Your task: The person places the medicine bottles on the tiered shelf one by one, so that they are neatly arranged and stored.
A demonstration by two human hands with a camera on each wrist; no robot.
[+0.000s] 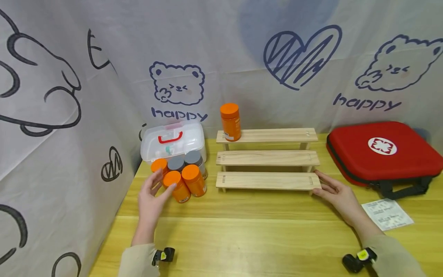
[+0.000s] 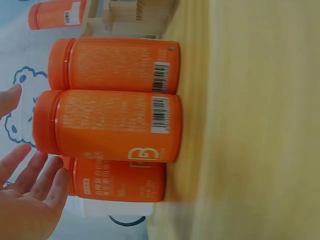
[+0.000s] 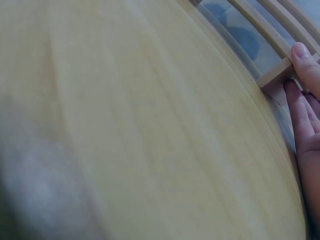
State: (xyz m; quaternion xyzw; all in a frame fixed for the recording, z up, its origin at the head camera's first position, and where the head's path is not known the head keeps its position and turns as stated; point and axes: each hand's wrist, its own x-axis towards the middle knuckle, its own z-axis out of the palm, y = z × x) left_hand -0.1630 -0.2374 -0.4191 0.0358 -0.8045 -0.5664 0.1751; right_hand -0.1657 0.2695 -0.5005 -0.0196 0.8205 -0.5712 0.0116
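My left hand hovers at the orange-capped bottles on the left, thumb and fingers spread around the front orange bottle. In the left wrist view the fingertips are beside that bottle's cap, with nothing in the grasp. Beside it stands a second orange bottle; another orange bottle and two grey-capped bottles are behind. My right hand holds the right end of the three-tier wooden rack, its thumb against the lowest step. One orange bottle stands upright on the top tier's left end.
A clear plastic box with a red handle sits behind the bottles. To the right of the rack lies a red first-aid case with a black strap, and a printed white paper in front. A patterned white cloth hangs behind.
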